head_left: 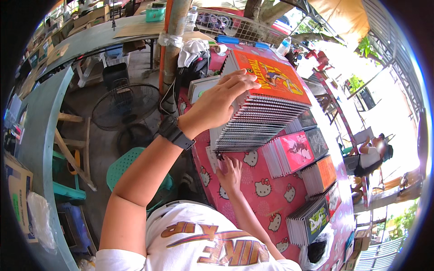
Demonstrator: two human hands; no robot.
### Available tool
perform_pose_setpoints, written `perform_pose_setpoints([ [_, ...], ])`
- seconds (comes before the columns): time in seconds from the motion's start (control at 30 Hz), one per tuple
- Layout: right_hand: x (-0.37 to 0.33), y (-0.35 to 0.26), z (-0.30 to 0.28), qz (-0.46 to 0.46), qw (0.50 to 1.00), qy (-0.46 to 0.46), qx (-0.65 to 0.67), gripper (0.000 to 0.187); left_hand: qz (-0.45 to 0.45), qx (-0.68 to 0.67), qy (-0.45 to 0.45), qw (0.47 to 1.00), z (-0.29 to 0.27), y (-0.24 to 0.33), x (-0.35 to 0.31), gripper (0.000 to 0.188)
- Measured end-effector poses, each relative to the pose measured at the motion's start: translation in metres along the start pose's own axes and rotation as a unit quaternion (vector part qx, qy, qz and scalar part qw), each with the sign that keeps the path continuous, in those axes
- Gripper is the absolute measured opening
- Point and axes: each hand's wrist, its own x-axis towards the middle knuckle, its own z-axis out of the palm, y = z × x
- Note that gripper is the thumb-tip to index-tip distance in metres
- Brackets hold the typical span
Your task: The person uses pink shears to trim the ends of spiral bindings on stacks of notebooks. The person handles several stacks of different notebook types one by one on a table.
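Note:
A tall stack of spiral-bound notebooks (264,118) stands on the pink patterned tablecloth, its top cover orange-red with a sports drawing. My left hand (221,101), a black watch on its wrist, rests with stretched fingers over the stack's upper left edge. Low by the foot of the stack is my right hand (230,174), its fingers spread on the cloth. A small dark and white item (218,156) lies by those fingertips; I cannot make out its kind. Behind my left hand, a lighter notebook stack (199,88) is partly hidden.
Smaller notebook piles with pink (297,150), orange (326,170) and dark green (317,221) covers line the table's right side. A plastic bag (318,248) sits near them. Left of the table stand a metal post (173,54), a fan (124,106) and a green stool (129,165).

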Motion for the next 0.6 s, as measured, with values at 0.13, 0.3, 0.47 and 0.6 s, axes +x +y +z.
perform_pose_setpoints([
  [0.13, 0.003, 0.002, 0.002, -0.007, 1.000, -0.011, -0.002, 0.048, 0.000, -0.003, 0.004, 1.000, 0.001, -0.002, -0.001, 0.072],
  [0.3, 0.009, 0.046, 0.003, 0.162, 0.933, -0.139, 0.289, 0.033, 0.005, -0.008, 0.004, 1.000, 0.005, 0.002, 0.002, 0.072],
  [0.47, 0.037, 0.025, -0.027, 0.387, 0.651, -0.265, 0.596, 0.027, -0.009, 0.000, 0.008, 1.000, -0.001, -0.002, -0.001, 0.072],
  [0.6, 0.012, 0.014, -0.015, 0.094, 0.983, -0.108, 0.114, 0.039, -0.003, -0.013, 0.006, 1.000, 0.003, -0.002, 0.000, 0.071],
])
